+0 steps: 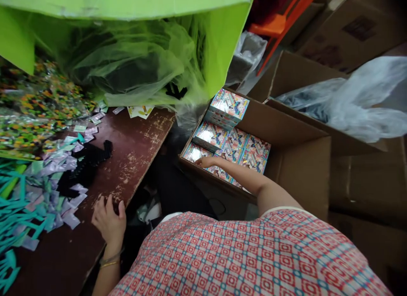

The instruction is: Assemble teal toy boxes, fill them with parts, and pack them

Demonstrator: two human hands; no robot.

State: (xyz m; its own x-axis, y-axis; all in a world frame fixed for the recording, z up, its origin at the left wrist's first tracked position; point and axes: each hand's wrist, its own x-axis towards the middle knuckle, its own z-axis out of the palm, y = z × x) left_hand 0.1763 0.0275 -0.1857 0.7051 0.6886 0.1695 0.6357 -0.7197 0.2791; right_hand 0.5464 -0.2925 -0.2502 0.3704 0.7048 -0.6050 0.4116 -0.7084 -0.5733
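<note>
My left hand (110, 222) rests on the edge of the dark red table (127, 160), fingers spread and holding nothing. My right arm reaches into an open cardboard carton (299, 168). Down there my right hand (206, 161) touches a shiny, colourfully printed small box (194, 152) in the near left corner; its fingers are small and partly hidden, so their grip is unclear. Several matching boxes lie side by side across the carton's left part. At the far left corner, a stack of printed boxes (227, 105) rises higher than the others.
Small lilac and green packets (68, 164), black pieces (82, 164) and teal plastic parts (22, 211) lie heaped on the table. A green bin (219, 46) with a clear bag stands behind. Another carton with a plastic bag (352, 96) stands to the right, near an orange chair (270, 26).
</note>
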